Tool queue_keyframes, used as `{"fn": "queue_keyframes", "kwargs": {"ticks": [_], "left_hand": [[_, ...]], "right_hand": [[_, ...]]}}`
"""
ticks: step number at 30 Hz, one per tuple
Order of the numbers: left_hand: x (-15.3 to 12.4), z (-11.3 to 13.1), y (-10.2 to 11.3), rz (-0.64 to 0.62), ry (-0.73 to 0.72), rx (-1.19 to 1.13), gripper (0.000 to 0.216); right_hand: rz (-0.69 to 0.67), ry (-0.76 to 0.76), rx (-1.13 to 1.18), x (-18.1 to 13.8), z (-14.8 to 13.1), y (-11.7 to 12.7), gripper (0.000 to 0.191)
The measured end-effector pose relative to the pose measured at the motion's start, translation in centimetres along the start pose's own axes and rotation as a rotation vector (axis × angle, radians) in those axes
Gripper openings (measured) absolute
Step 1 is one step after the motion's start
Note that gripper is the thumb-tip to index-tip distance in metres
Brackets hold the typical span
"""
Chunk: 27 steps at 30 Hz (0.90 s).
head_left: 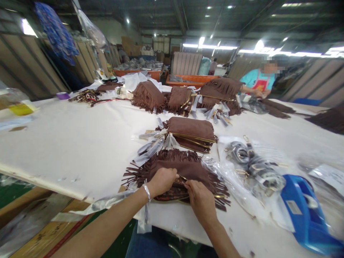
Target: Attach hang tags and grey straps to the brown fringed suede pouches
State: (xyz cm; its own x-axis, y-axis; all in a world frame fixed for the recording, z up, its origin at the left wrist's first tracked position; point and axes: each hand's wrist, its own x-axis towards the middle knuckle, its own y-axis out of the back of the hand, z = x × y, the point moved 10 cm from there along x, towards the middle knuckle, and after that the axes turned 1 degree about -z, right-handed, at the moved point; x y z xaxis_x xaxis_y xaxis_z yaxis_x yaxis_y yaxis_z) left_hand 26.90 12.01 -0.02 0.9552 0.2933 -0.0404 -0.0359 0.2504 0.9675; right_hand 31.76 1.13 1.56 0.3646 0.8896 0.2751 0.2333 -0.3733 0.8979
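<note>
A brown fringed suede bag (177, 168) lies at the near edge of the white table (80, 143). My left hand (161, 180), with a silver bracelet on the wrist, is closed on the bag's opening edge. My right hand (200, 200) is closed too, pinching the same edge by the gold zipper. A stack of similar brown bags (192, 133) with silver ribbon-like strips sits just behind.
Clear plastic bags with wrapped straps and metal rings (252, 168) lie to the right, beside a blue tape dispenser (306, 215). More fringed bags (185, 96) are piled farther back. A person in a turquoise shirt (258, 81) works at the far right.
</note>
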Motion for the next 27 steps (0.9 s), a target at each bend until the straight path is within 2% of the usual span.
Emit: {"fn": "queue_keyframes", "kwargs": {"ticks": [6, 9, 14, 17, 21, 24, 27], "left_hand": [[0.1, 0.0, 0.1, -0.061, -0.054, -0.058, 0.021], [-1.2, 0.2, 0.9, -0.068, -0.094, -0.056, 0.032], [-2.9, -2.2, 1.4, -0.125, 0.001, -0.146, 0.014], [-2.6, -3.9, 1.4, -0.141, 0.055, -0.217, 0.008], [-1.4, -5.1, 1.2, -0.147, 0.081, -0.343, 0.010], [-1.1, -5.1, 1.1, -0.126, 0.067, -0.427, 0.016], [-1.5, -5.0, 1.0, -0.113, 0.046, -0.494, 0.025]], "right_hand": [[0.056, -0.098, 0.149, 0.9, 1.9, -0.4, 0.018], [0.059, -0.130, 0.207, 1.2, 2.4, -0.3, 0.019], [0.056, -0.157, 0.220, 1.2, 2.8, -0.3, 0.018], [0.074, -0.106, 0.147, 1.3, 1.6, 0.3, 0.019], [0.057, 0.002, 0.066, 1.6, -1.7, 0.9, 0.019], [-0.014, 0.060, 0.079, 1.7, -4.2, -0.4, 0.015], [-0.054, 0.045, 0.119, 1.7, -5.2, -2.2, 0.015]]}}
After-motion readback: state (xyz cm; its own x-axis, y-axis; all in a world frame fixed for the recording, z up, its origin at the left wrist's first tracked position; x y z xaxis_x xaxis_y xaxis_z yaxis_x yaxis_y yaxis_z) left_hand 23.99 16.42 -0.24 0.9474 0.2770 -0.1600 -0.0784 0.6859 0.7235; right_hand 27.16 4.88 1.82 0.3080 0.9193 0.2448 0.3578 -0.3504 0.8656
